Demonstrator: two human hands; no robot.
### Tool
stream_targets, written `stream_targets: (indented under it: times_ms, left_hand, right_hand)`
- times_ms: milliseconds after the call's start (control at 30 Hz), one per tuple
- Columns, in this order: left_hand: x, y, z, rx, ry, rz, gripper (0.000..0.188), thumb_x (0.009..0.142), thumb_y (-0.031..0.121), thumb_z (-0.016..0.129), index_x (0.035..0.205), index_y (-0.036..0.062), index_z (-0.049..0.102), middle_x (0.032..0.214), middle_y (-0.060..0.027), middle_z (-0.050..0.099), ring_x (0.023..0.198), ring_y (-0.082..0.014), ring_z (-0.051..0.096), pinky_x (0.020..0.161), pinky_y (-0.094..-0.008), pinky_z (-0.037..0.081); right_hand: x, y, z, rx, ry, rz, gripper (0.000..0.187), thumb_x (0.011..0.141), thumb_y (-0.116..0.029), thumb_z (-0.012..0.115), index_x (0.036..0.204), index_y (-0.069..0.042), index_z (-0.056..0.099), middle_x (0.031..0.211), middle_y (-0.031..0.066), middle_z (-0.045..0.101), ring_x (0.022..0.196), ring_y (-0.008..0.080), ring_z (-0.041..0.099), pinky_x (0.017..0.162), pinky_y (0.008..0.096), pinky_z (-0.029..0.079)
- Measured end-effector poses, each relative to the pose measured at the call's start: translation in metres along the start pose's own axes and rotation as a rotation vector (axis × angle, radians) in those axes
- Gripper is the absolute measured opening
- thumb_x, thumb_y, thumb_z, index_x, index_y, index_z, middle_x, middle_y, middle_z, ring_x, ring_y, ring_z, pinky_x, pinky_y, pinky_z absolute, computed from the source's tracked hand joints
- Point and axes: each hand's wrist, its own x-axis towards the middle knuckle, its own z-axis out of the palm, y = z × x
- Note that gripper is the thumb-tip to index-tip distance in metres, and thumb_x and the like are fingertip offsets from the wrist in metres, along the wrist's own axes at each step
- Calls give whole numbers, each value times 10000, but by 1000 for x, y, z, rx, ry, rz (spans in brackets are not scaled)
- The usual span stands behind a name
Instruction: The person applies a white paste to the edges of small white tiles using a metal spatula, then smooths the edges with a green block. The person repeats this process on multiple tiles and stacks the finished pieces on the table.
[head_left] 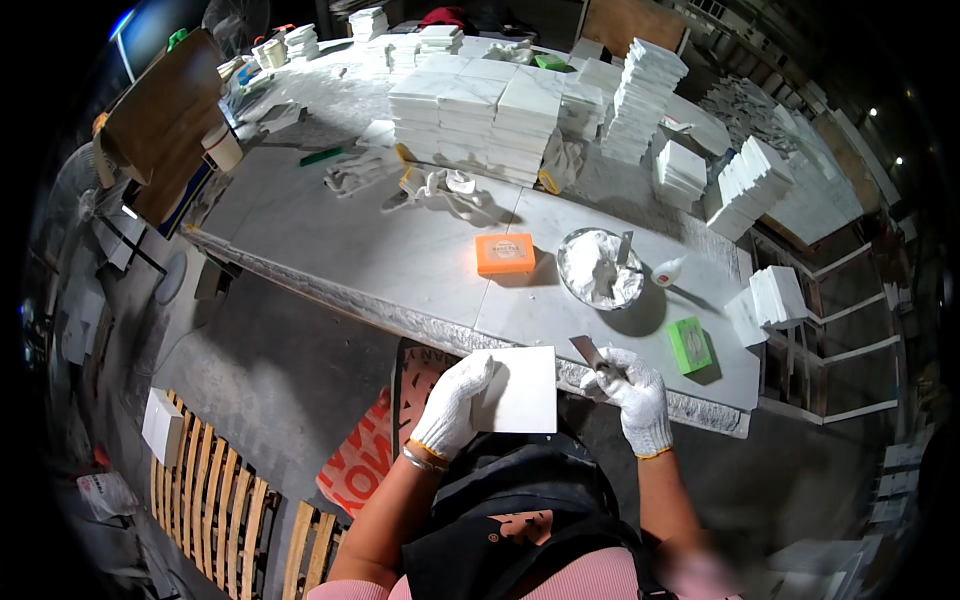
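My left hand, in a white knit glove, grips a square white stone tile by its left side, in front of the table's near edge. In my gloved right hand is a putty knife, its metal blade pointing up and left, apart from the tile. Beyond my hands a metal bowl of white paste sits on the table, with another blade stuck in the paste. A small white bottle stands to the bowl's right. Nearer the edge lies a green box; an orange box is left of the bowl.
The marble-topped table carries loose gloves and large tile stacks behind them. More tiles stand at the right, by a metal rack. Wooden pallets lie on the floor at left, one bearing a white block.
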Motion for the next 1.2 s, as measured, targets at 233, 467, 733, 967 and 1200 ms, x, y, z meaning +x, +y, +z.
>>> stream_targets:
  times_ms: [233, 467, 733, 967, 1200]
  left_hand:
    - [-4, -32, -23, -119, -119, -9, 300, 937, 177, 684, 1183, 15, 624, 1123, -32, 640, 1032, -147, 616, 955, -309, 506]
    - [-28, -27, 10, -26, -118, -114, 400, 948, 251, 657, 1246, -8, 591, 1150, -77, 653, 1053, -190, 636, 970, -354, 518]
    - [-25, -37, 15, -75, -70, -148, 529, 964, 329, 612, 1343, -27, 517, 1233, -142, 643, 1118, -270, 646, 982, -410, 534]
    - [-24, -32, 14, -57, 24, -134, 548, 978, 336, 586, 1372, -33, 488, 1266, -151, 623, 1136, -268, 635, 995, -417, 528]
    - [-30, -30, 25, -9, 109, -100, 462, 981, 279, 599, 1329, -18, 531, 1236, -119, 635, 1104, -238, 640, 973, -392, 534]
  right_hand:
    - [-8, 8, 17, 0, -22, -22, 361, 963, -86, 650, 1320, -27, 631, 927, 71, 731, 808, 117, 672, 744, 252, 541]
    - [-11, 36, 14, -32, 8, -90, 316, 889, 37, 659, 1202, 7, 684, 1070, 82, 742, 945, 157, 691, 864, 303, 547]
    - [-47, 68, 2, 265, -218, -6, 435, 876, 82, 658, 1305, 19, 629, 1291, 111, 674, 1160, 143, 613, 1022, 308, 473]
    - [-61, 40, -14, 263, -69, -38, 341, 885, 108, 629, 1204, 0, 689, 1143, 129, 720, 870, 159, 692, 806, 259, 561]
    - [-43, 28, -18, 39, 175, 40, 407, 954, -30, 576, 1359, -46, 607, 918, 69, 709, 761, 110, 648, 693, 240, 523]
